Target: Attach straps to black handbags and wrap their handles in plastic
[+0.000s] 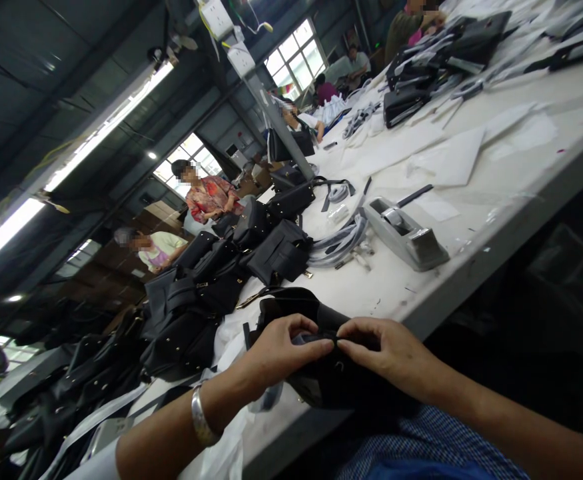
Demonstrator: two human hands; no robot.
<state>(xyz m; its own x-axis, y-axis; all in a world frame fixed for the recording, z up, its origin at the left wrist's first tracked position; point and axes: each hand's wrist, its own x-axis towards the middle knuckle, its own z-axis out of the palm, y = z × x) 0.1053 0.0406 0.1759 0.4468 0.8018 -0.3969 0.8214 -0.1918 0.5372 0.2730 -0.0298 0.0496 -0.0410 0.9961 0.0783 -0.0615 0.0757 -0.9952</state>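
Note:
A black bag lies at the near edge of the white table, against my body. My left hand pinches its upper edge between thumb and fingers. Close beside it, my right hand pinches the same edge, the two thumbs almost meeting. What exactly lies between the fingertips is too small and dark to make out. A silver bangle circles my left wrist. Part of the bag's far side shows behind my hands.
Many black bags are piled on the left. A tape dispenser stands ahead near the table edge, beside coiled straps. A metal post with sockets rises behind. More bags lie far right; several people work beyond.

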